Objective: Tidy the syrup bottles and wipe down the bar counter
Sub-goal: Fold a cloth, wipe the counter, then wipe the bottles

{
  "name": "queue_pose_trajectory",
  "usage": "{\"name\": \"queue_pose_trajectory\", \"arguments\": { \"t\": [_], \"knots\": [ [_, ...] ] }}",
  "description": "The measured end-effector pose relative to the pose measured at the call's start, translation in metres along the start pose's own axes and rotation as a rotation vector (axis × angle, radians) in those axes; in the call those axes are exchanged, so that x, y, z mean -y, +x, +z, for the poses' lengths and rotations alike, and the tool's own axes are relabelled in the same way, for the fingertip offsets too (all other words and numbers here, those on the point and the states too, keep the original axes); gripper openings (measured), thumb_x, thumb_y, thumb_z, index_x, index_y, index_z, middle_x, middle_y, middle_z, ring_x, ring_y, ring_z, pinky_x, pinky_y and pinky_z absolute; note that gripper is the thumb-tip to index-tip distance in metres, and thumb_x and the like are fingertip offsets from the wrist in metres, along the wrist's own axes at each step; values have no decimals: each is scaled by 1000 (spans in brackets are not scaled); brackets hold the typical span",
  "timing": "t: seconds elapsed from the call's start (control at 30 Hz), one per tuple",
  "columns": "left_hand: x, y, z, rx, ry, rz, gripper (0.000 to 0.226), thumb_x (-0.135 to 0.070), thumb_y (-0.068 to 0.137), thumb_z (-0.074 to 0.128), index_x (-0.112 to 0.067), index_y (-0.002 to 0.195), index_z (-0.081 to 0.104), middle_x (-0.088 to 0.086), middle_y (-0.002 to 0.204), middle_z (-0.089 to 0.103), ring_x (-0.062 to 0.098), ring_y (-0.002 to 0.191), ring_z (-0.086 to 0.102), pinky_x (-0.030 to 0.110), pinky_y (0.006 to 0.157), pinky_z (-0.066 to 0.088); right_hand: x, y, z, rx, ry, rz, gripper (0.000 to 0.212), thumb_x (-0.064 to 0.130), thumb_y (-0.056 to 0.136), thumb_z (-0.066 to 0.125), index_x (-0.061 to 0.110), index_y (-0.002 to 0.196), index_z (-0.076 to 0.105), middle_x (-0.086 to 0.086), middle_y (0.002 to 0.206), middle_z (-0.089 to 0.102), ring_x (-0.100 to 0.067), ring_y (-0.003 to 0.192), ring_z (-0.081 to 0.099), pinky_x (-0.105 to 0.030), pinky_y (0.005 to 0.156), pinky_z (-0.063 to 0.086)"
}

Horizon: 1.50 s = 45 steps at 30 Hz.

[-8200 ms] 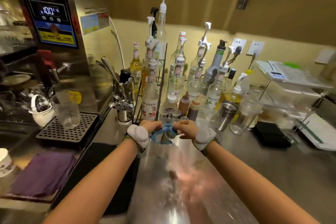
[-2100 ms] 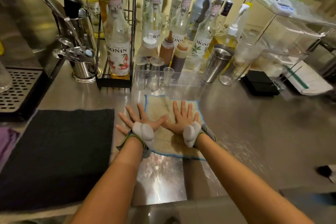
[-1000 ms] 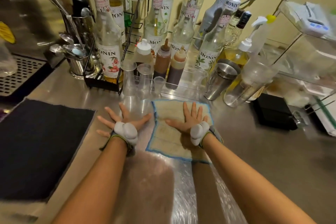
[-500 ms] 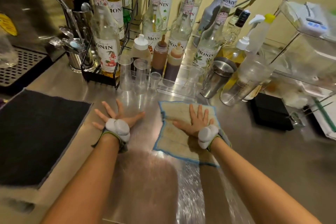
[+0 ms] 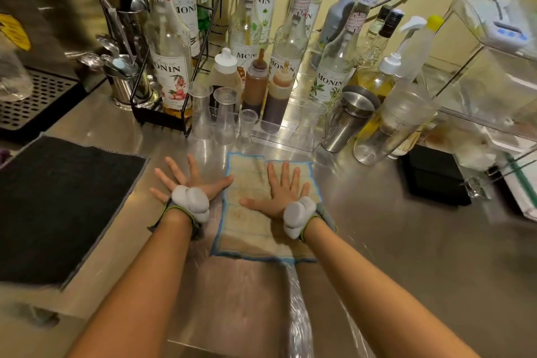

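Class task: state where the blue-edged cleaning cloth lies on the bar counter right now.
The cloth lies flat at centre of the counter, under the right hand, just before the small clear cups.

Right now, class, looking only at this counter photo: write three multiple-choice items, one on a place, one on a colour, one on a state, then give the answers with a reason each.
1. Where is the right hand?
A. flat on the cloth
B. on the black mat
C. around a bottle

2. What colour is the edging of the cloth?
A. red
B. blue
C. black

3. How is the left hand?
A. clenched in a fist
B. gripping a cup
C. open, fingers spread on the counter

Answers: 1 A, its palm lies on the cloth. 2 B, a blue border runs round the cloth. 3 C, its fingers fan out on the steel counter, only the thumb tip reaching the cloth's edge.
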State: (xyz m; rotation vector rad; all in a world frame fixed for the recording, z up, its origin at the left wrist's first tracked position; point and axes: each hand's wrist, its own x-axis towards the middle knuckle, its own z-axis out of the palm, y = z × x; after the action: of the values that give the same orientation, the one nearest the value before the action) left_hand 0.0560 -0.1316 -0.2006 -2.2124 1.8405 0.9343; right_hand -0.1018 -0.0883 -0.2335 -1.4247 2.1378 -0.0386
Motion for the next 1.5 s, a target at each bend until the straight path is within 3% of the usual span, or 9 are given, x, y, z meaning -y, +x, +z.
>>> {"name": "queue_pose_trajectory", "arguments": {
  "t": [0.3, 0.53, 0.6, 0.7, 0.77, 0.87, 1.0, 1.27, 1.5],
  "knots": [
    [12, 15, 1, 34, 12, 59, 104, -73, 77, 45, -27, 153, -9, 13, 157, -25, 39, 144, -24, 57, 117, -5, -38, -9, -10, -57, 21, 219, 112, 78, 68, 51, 35, 150, -12, 1, 158, -24, -28, 146, -24, -54, 118, -10],
    [29, 27, -14, 93, 17, 123, 87, -62, 88, 42, -26, 154, -2, 13, 160, -15, 39, 147, -13, 54, 119, 0, 28, -25, 15, -39, 32, 197, 113, 75, 69, 54, 33, 150, -13, -2, 158, -26, -30, 145, -25, -56, 117, -11],
    [35, 31, -28, 198, 40, 137, 80, -56, 91, 41, -24, 153, 1, 14, 160, -15, 40, 147, -12, 50, 119, 1, 53, -29, 26, -51, 43, 166, 113, 74, 69, 56, 33, 150, -11, -2, 158, -25, -30, 145, -25, -56, 117, -12],
    [46, 35, -48, 255, -159, 222, 52, -26, 96, 46, -12, 145, 37, 16, 151, 32, 34, 139, 30, 40, 110, 29, 83, -38, 43, -84, 31, 105, 112, 72, 71, 56, 30, 151, -10, -5, 159, -21, -32, 146, -20, -57, 117, -9],
    [58, 38, -52, 179, -364, 240, 48, -11, 94, 50, -8, 141, 44, 12, 133, 52, 26, 123, 50, 34, 97, 44, 98, -43, 53, -80, 30, 69, 112, 71, 72, 56, 28, 151, -10, -7, 159, -21, -34, 146, -19, -58, 116, -9],
    [84, 46, -66, 69, -264, 234, 58, -21, 92, 54, -20, 147, 35, 7, 156, 29, 27, 147, 22, 39, 120, 20, 127, -50, 68, -64, 33, 53, 113, 70, 71, 59, 29, 151, -9, -6, 158, -23, -33, 145, -22, -57, 116, -11],
    [108, 53, -71, 160, -137, 183, 69, -29, 93, 51, -23, 153, 18, 6, 162, -5, 31, 148, -15, 48, 121, 2, 145, -43, 72, -63, 36, 97, 114, 72, 69, 58, 31, 150, -10, -3, 158, -24, -31, 145, -24, -56, 117, -11],
    [126, 63, -57, 218, -118, 279, 75, -37, 93, 49, -27, 154, 7, 2, 161, -16, 28, 147, -22, 52, 117, -9, 146, -14, 69, -130, 24, 98, 110, 74, 73, 52, 26, 152, -9, -10, 159, -17, -37, 146, -14, -62, 114, -6],
    [118, 55, -68, 222, -203, 310, 74, -36, 88, 58, -25, 151, 20, 4, 162, -4, 27, 149, -16, 50, 118, -4, 148, -40, 84, -135, -2, 139, 112, 74, 70, 55, 31, 151, -9, -3, 159, -20, -33, 146, -19, -58, 116, -6]
  ]
}}
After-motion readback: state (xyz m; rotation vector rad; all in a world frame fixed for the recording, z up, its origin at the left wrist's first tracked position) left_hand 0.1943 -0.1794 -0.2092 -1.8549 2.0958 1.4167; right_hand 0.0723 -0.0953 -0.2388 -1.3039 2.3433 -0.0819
